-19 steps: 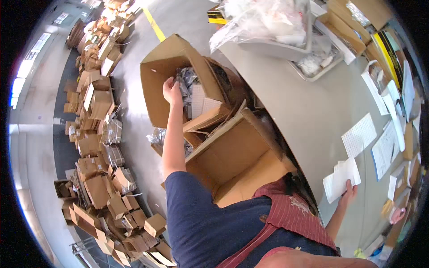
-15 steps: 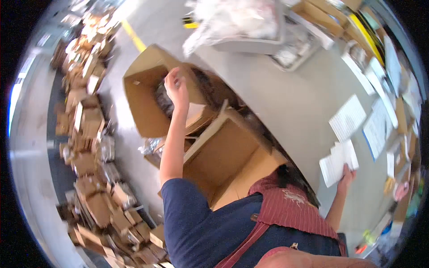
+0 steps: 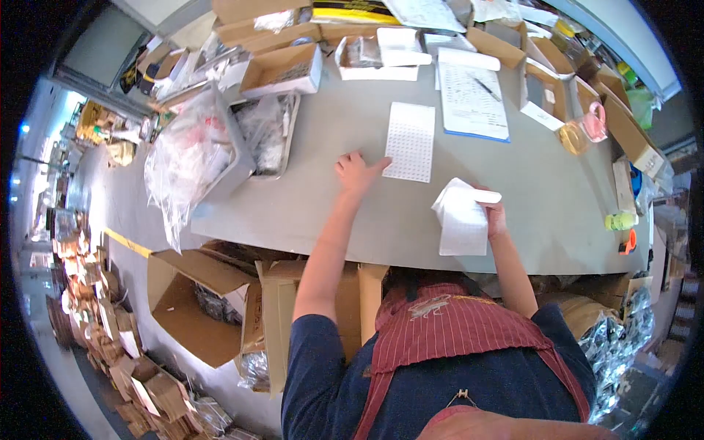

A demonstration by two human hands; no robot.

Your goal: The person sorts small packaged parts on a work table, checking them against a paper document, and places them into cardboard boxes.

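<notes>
We have the sheet of small labels point(image 3: 409, 141) flat on the grey table point(image 3: 308, 213), and our left hand point(image 3: 356, 173) lies open with fingertips on its near corner, probably to pin or slide it. Our right hand point(image 3: 493, 217) grips folded white sheets point(image 3: 462, 218) lifted off the surface, with a clipboard point(image 3: 469, 99) and open boxes point(image 3: 282, 70) beyond
</notes>
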